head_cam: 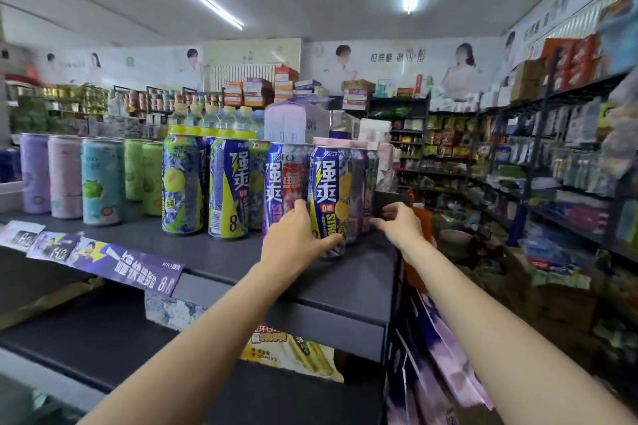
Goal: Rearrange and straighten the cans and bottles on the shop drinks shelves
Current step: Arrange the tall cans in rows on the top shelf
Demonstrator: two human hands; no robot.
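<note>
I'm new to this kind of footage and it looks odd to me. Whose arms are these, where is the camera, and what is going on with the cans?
There is no machine here. A person wears a wide-angle camera on the head, looking forward and down, so the two bare arms reaching in from the bottom are that person's own. The wide lens bends the edges of the picture.

The dark shelf in a small shop carries tall drink cans. On the left stand pastel ones, such as a light blue can; in the middle and right stand blue-and-yellow cans with large white characters.

The left hand is wrapped around the lower part of the front blue-and-yellow can at the right end of the row. The right hand reaches the cans just behind it, at the shelf's end; whether it grips one is hard to tell.
</note>
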